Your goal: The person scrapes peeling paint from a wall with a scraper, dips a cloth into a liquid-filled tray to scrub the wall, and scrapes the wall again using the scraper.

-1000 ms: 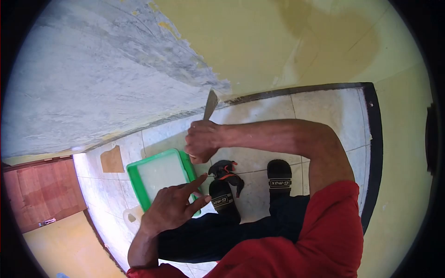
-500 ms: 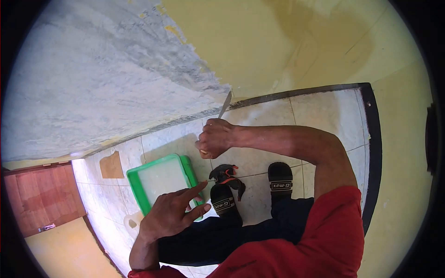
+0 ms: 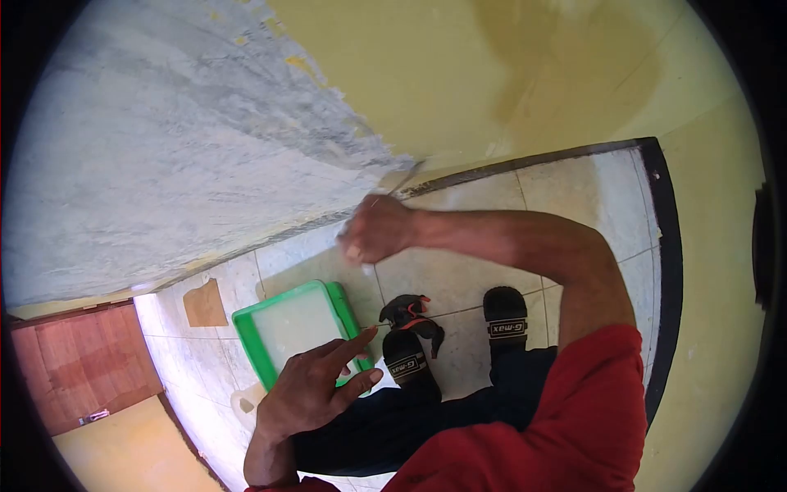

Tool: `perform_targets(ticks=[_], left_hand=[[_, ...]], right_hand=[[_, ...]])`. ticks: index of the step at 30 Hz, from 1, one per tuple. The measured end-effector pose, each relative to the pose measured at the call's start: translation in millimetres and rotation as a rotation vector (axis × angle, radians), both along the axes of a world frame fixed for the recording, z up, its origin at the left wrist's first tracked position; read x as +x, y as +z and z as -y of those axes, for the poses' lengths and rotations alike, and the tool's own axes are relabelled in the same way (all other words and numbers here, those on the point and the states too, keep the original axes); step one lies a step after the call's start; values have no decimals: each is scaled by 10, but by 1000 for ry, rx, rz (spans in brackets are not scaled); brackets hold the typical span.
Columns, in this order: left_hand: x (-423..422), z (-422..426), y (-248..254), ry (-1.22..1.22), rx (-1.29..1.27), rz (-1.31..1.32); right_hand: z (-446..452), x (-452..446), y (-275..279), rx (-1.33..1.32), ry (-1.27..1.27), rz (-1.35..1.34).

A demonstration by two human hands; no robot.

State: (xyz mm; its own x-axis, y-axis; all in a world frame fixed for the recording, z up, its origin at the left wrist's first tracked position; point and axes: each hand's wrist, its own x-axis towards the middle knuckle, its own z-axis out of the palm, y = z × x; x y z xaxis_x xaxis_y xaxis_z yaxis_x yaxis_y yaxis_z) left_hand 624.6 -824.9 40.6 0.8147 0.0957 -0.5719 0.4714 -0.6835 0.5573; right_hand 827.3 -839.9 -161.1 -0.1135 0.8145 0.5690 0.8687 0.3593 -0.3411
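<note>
My right hand [image 3: 379, 230] is closed in a fist around a scraper, its fingers slightly blurred. Out of the fist points the thin blade [image 3: 410, 176], touching or very close to the low wall edge where yellow paint [image 3: 426, 82] meets the bare grey-white surface [image 3: 205, 164]. The scraper's handle is hidden inside the fist. My left hand [image 3: 316, 385] holds nothing; its fingers are apart, the index finger stretched out. It hovers over the near side of a green-rimmed container [image 3: 252, 344] with a pale whitish inside, covering part of its rim.
On the tiled floor lie a black and red item [image 3: 410, 313], a brown flat piece [image 3: 205, 303] and a pale round thing [image 3: 247, 402]. My feet wear black sandals [image 3: 506, 316]. A dark skirting strip [image 3: 668, 246] edges the floor. A reddish wooden panel [image 3: 86, 361] is at left.
My right hand has shifted slightly up and left, the blade now blurred and tilted lower along the wall. The view has moved a little; my left hand keeps its pose.
</note>
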Motion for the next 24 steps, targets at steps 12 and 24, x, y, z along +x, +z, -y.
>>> perform_targets(ticks=[12,24], left_hand=[[-47,-56,139,14,72,6],[11,104,122,-57,-17,68]], right_hand=[[139,165,-4,-88,-2,57],[96,-190,215,9,191,145]])
